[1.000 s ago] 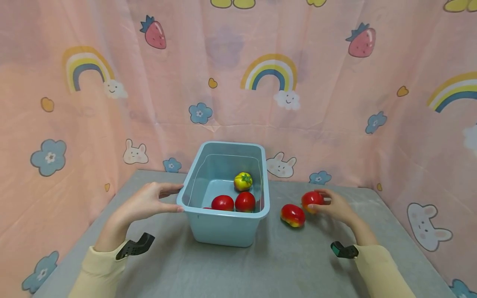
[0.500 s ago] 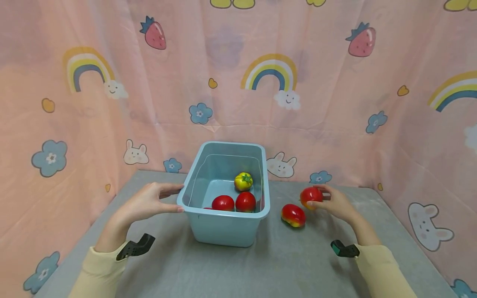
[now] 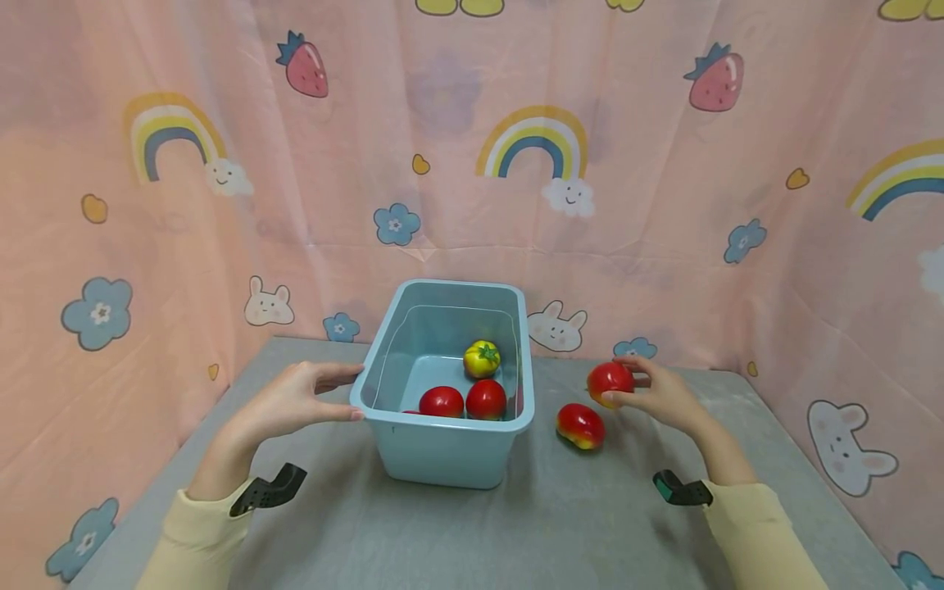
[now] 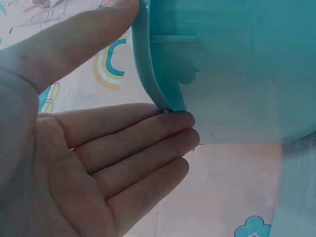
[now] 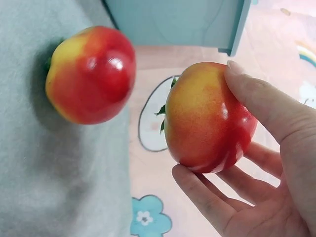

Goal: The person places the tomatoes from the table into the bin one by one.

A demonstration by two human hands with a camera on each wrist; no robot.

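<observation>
In my right hand [image 3: 660, 399] is a red and yellow tomato [image 3: 610, 383], pinched between thumb and fingertips. The right wrist view shows the green stem leaves of this tomato [image 5: 207, 118] pointing away from the palm. Another tomato [image 3: 580, 426] lies on the table just below it. My left hand [image 3: 298, 399] touches the left rim of a light blue plastic bin [image 3: 450, 451] with fairly straight fingers and thumb. Inside the bin are a yellow-green tomato [image 3: 482, 359] and red tomatoes [image 3: 441, 402], one of them mostly hidden behind the near wall.
The grey table [image 3: 590, 524] ends at a pink patterned curtain [image 3: 634, 270] behind the bin and along both sides. A black wrist camera [image 3: 269, 489] is strapped at the left sleeve, another wrist camera [image 3: 682, 489] at the right.
My right hand has lifted the tomato slightly and shifted it a little left, toward the bin. My left hand and the bin stay where they were.
</observation>
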